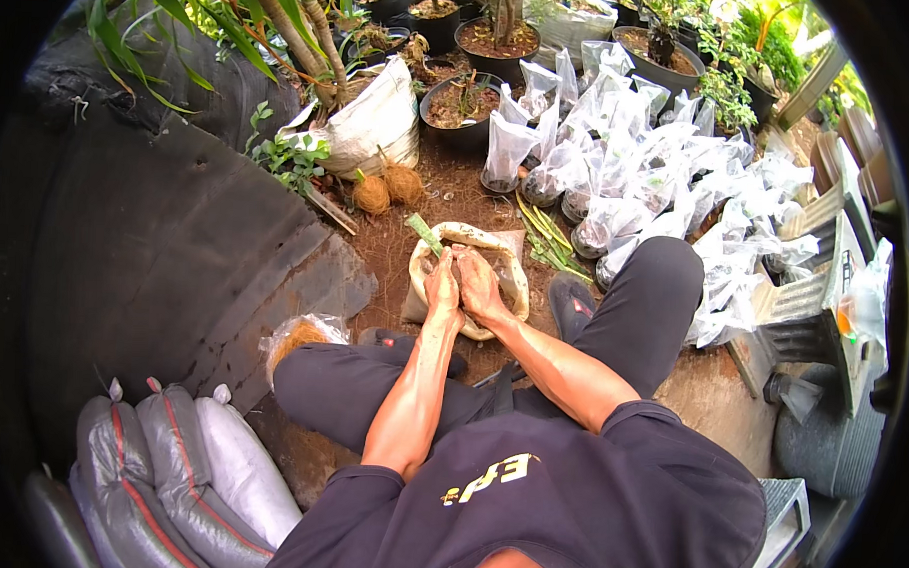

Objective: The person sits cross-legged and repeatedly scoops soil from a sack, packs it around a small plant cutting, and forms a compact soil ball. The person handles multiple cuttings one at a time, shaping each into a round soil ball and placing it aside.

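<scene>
My left hand and my right hand are cupped together over the mouth of a pale woven sack with a rolled-down rim. A green leaf cutting sticks out beyond the fingertips on the left, and its lower end is hidden at my left hand. Whether more lies between the palms cannot be seen. On the soil to the right of the sack are several long green leaf pieces. Two brown fibre balls, one at the front and one behind it, rest beyond the sack to the left.
Many clear plastic bags with dark bases crowd the right side. Potted plants and a white sack with a plant stand at the back. A dark sheet covers the left, filled sacks lie lower left, and grey plastic trays are at right.
</scene>
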A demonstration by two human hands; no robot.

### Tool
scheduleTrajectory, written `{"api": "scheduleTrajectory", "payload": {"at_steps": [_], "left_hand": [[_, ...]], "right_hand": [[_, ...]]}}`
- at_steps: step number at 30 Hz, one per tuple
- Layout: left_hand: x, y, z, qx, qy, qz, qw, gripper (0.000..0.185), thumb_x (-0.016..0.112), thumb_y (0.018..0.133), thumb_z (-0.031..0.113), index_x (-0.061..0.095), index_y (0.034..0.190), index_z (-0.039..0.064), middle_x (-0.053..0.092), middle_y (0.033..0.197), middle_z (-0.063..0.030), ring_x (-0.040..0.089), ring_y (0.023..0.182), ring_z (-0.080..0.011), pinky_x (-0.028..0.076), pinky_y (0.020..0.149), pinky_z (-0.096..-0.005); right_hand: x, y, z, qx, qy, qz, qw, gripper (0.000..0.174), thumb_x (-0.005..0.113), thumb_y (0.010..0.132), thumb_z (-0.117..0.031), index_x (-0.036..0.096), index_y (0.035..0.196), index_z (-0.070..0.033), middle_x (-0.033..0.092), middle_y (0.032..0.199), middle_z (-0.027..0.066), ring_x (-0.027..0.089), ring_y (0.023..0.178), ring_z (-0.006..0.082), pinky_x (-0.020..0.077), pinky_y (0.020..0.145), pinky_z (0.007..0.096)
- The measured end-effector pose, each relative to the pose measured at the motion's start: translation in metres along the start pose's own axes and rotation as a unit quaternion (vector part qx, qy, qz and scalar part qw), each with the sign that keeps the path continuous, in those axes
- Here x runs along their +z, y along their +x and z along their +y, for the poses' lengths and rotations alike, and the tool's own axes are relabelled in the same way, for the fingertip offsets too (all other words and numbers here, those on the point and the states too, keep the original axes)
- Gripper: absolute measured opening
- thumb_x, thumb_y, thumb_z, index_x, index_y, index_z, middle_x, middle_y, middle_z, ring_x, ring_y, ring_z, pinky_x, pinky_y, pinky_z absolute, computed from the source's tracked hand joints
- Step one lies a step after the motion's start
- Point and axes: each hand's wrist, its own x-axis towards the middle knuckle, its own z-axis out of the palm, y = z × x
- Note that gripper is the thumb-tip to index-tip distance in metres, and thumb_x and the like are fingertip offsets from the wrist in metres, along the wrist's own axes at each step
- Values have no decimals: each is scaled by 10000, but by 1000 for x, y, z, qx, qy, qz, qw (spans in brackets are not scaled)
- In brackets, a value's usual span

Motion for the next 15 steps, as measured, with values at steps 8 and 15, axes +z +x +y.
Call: {"api": "scheduleTrajectory", "payload": {"at_steps": [8, 15], "left_hand": [[-7, 22, 5, 46, 4, -37, 998, 282, 582, 939, 304, 622, 1143, 113, 636, 1106, -41, 594, 1043, -181, 470, 922, -373], [-11, 12, -3, -1, 14, -51, 999, 331, 485, 983, 365, 594, 1163, 109, 621, 1157, -31, 589, 1093, -185, 473, 945, -355]], "right_hand": [[2, 19, -21, 99, 136, 0, 986, 446, 446, 1007, -323, 581, 1221, 45, 588, 1263, 194, 538, 1193, 251, 380, 1026, 332], [-15, 17, -28, 189, 205, 4, 960, 361, 464, 965, -227, 660, 1178, -11, 691, 1098, 98, 648, 923, 198, 494, 875, 323]]}}
